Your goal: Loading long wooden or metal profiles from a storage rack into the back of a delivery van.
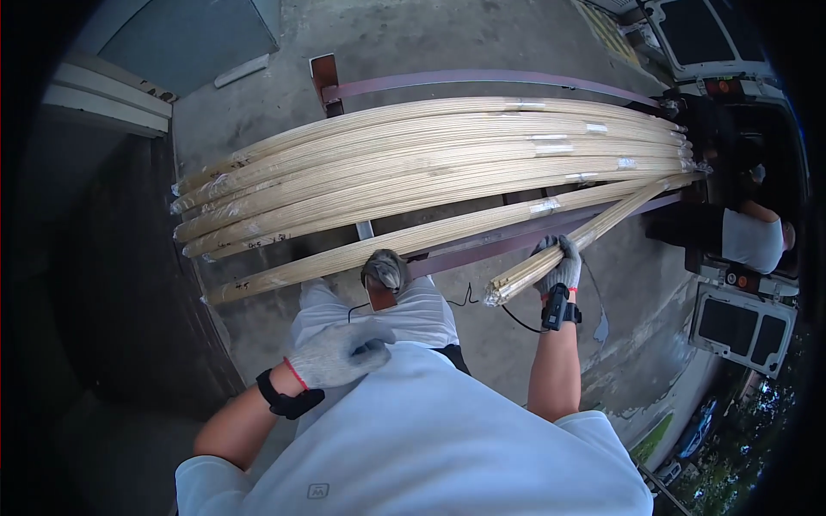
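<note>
My right hand (559, 265), in a pale work glove, is closed around a short-looking bundle of thin wooden strips (594, 230). The bundle's near end is wrapped in clear film and points toward me; its far end meets the other bundles at the right. In front of my belly is my left hand (340, 353), gloved with a dark palm, fingers loosely bent and apart, with nothing visible in them. Several long bundles of pale strips (430, 163), taped in clear film, lie side by side across a rack. One separate bundle (344, 258) lies closest to me.
The rack has purple-brown metal rails (482, 77) and an upright post (324, 77). Grey cloth (387, 270) covers a nearer post between my legs. At the right, a person in a light shirt (748, 236) stands by a vehicle with open doors (744, 327). A dark wall edge (185, 258) runs left.
</note>
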Action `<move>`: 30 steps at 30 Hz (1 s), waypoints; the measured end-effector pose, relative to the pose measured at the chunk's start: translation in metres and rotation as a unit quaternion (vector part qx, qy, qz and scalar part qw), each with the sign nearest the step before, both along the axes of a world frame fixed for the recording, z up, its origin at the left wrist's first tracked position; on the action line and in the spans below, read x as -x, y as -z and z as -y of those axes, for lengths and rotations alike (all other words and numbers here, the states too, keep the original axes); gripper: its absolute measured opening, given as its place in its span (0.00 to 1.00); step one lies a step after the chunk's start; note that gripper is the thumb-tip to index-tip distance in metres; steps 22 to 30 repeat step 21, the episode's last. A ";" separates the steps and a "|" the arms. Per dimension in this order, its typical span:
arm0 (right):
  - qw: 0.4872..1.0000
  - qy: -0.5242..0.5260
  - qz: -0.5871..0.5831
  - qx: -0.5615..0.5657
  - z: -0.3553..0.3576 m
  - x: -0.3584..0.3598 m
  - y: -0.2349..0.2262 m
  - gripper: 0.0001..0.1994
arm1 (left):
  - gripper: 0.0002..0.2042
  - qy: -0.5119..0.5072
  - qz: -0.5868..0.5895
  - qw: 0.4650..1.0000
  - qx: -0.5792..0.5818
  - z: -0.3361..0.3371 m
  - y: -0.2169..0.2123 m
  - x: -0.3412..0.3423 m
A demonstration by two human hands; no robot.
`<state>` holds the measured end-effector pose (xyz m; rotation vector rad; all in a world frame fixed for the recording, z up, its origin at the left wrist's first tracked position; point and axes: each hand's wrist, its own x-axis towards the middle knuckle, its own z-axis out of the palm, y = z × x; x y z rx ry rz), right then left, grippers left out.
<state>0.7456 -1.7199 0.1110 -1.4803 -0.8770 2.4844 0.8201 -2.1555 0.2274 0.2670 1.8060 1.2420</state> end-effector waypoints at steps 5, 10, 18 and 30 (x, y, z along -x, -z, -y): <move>0.999 -0.039 0.009 -0.008 0.069 0.004 -0.014 0.05 | 0.18 -0.053 -0.044 0.989 0.133 0.098 0.058 -0.035; 1.000 -0.026 0.003 0.011 0.157 -0.004 -0.054 0.06 | 0.24 -0.177 0.047 0.981 -0.068 0.111 0.092 -0.002; 1.000 0.005 0.011 -0.016 0.321 0.005 -0.106 0.08 | 0.34 -0.021 0.453 0.819 -0.352 0.118 0.033 0.098; 1.000 0.005 -0.016 -0.012 0.339 -0.003 -0.121 0.08 | 0.38 0.095 0.403 0.885 -0.214 0.121 -0.007 0.107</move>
